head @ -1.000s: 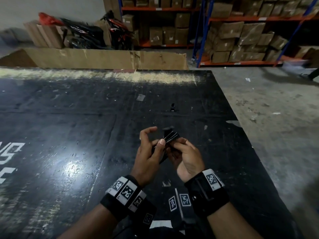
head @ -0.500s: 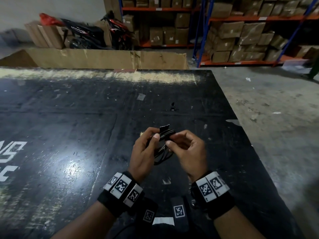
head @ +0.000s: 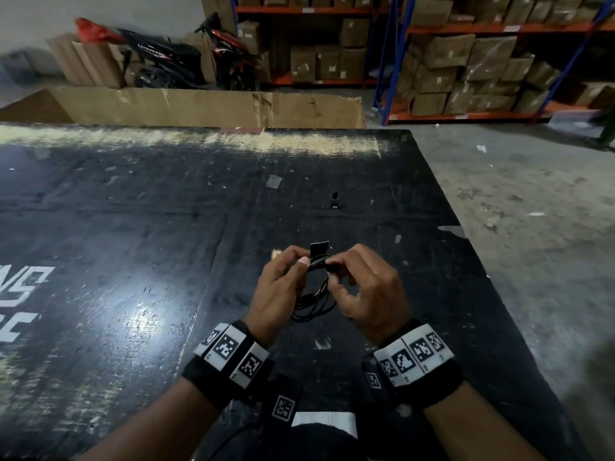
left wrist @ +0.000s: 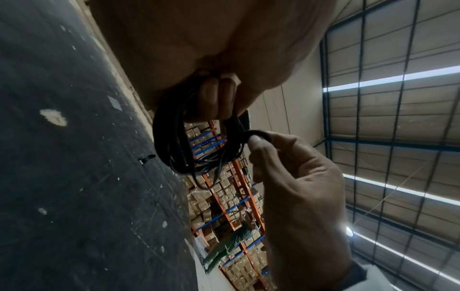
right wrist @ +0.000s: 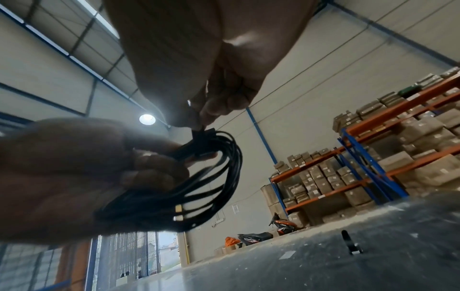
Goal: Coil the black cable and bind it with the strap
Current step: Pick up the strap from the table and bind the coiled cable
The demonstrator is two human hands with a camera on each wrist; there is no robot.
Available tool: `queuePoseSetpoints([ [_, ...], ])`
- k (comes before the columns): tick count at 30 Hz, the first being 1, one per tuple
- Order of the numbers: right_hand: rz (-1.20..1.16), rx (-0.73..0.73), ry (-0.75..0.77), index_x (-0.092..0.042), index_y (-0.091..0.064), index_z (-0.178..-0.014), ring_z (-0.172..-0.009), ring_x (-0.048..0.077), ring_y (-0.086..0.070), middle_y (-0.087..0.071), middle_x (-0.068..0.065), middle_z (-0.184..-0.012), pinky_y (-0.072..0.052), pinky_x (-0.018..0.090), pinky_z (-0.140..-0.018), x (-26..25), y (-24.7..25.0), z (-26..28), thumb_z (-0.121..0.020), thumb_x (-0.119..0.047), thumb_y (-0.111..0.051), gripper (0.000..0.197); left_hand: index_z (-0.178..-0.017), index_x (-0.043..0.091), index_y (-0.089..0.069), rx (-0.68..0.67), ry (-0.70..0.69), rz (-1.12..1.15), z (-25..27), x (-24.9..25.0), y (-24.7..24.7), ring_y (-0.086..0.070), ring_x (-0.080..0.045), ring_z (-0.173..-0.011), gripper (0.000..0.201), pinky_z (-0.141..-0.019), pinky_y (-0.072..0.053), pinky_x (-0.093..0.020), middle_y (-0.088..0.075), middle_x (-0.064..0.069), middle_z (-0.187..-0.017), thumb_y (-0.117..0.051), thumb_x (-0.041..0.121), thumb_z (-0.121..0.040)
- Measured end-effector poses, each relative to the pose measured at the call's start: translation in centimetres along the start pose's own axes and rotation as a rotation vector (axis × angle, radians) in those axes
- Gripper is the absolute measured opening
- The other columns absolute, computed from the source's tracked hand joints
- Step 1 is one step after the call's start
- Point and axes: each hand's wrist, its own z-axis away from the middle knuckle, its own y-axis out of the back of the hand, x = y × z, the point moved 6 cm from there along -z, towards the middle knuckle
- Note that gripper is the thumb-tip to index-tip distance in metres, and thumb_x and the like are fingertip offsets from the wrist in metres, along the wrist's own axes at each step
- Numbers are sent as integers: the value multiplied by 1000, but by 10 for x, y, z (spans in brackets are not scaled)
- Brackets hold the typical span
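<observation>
Head view showed the thin black cable gathered into a small bundle of several loops, held in the air above the scuffed black tabletop between the two hands. The left hand had its fingers curled round the upper part of the bundle, thumb tip pressed on the strands. The right hand pinched one end of the short flat black strap, whose other end stood up above the strands. A small black clip-like piece lay farther off on the table, well apart. Compared with half a second before, both hands had stayed on the bundle, and the strap's free end stood taller and squarer above the cable. Left wrist view showed the cable hanging as a loose oval of loops under the left fingers, with the right hand pinching the strap where it looped over the strands. Right wrist view showed the cable with two pale connector tips among the loops, gripped by the left hand, the strap crossing the bundle's top under the right fingertips.
</observation>
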Motion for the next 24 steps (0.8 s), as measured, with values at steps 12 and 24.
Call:
queuePoseSetpoints([
  [12, -535, -129, -404, -14, -80, -80, -83, 12, -78, -81, -2, -87, -65, 43, -81, 32, 4, -8, -76, -4, -84, 11, -101, 24, -65, -271, 16, -314, 4, 2, 4, -39, -7, -56, 19, -53, -33, -23, -44, 14, -60, -48, 33, -99],
  [24, -785, -85, -642, -13, -66, -119, -93, 17, -75, -78, 8, -105, -61, 30, -84, 50, -14, -7, -74, -17, -88, 50, -80, 8, -53, -265, 217, 250, 4, -18, -6, -28, 0, -46, 34, -46, -22, -13, -36, 16, -54, -38, 24, -106],
])
